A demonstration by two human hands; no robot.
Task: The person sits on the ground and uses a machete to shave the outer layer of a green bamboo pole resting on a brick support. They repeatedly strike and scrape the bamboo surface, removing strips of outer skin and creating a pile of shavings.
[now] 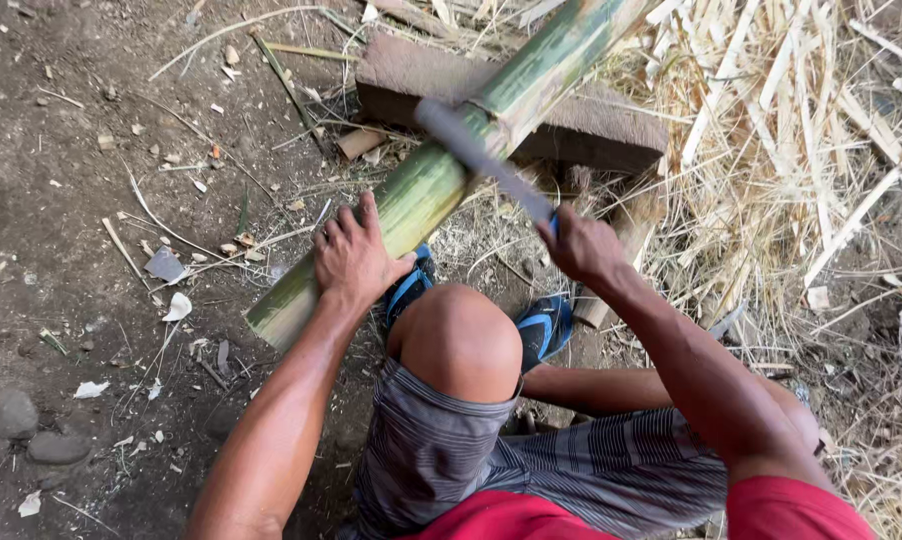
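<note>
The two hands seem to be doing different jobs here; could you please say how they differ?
The left hand lies spread, palm down, on the green bamboo pole; the right hand is closed round the handle of a blade. The left touches the pole; the right is apart from it, only its blade crossing it. Both are bare.

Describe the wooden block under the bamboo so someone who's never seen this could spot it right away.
Start from the long green bamboo pole slanting across the dirt ground. Near its upper end, where the blade in the right hand meets it, the pole rests on a thick brown wooden block. It is dark and squared, unlike the pale thin splints beside it.
</note>
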